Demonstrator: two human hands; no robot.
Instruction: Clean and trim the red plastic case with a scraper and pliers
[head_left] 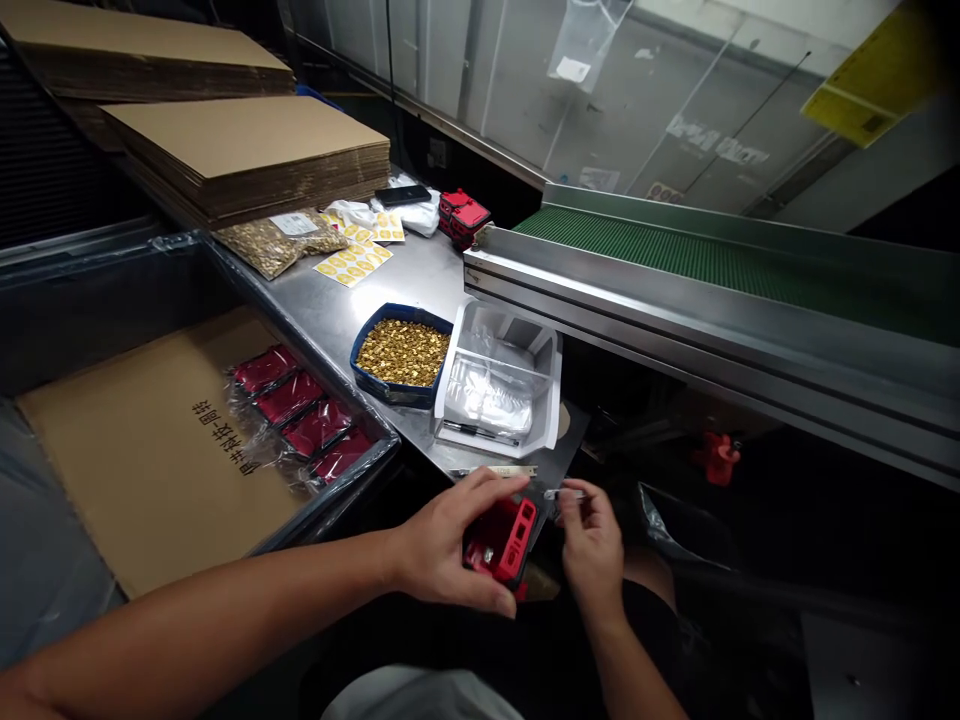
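The left hand (444,548) partly hides the red case (517,540). The conveyor (675,262) (green-belted) is cut off at right.

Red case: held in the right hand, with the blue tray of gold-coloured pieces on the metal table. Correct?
Wrong hand: the head view shows the red case in the left hand; the right hand pinches a small piece beside it. The blue tray of gold-coloured pieces is on the metal table, as you say.

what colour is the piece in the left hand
The piece is red with black edging; the head view shows it.
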